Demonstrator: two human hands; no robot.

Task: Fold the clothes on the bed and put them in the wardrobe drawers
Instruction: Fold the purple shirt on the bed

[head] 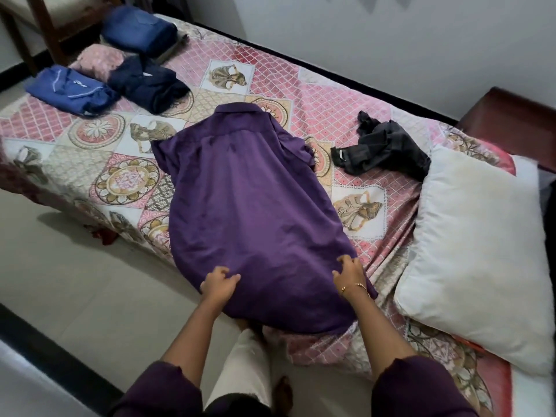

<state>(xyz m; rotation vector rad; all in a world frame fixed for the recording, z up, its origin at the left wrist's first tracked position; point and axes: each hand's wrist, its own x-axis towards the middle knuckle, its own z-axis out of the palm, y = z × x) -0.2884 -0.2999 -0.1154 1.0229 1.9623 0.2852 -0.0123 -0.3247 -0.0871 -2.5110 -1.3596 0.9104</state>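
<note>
A purple shirt [252,206] lies spread flat, back side up, across the middle of the frame on the bed [301,85], its collar pointing toward the upper centre and its hem hanging over the near edge of the bed at lower centre. The left hand [218,284] sits at the lower left corner of the shirt, its fingers curled and pinching a fold of the purple cloth near the hem. The right hand [350,273], with a thin bracelet at the wrist, rests on the lower right corner of the shirt with fingers bent onto the fabric; whether it truly pinches the cloth or only presses on it cannot be told. In the upper left of the frame four folded garments lie close together on the bed: a dark blue bundle [140,31] farthest up, a pink one [97,60] below it, a navy one [150,82] touching the pink one on its right, and a bright blue one [70,90] nearest the left edge. Right of the shirt, at centre right, a black garment [382,149] lies crumpled and unfolded, just beside a white pillow [478,251] that fills the right side of the frame. The bedspread is pink and cream with medallion and figure patterns. Pale floor tiles [90,281] show at lower left.
</note>
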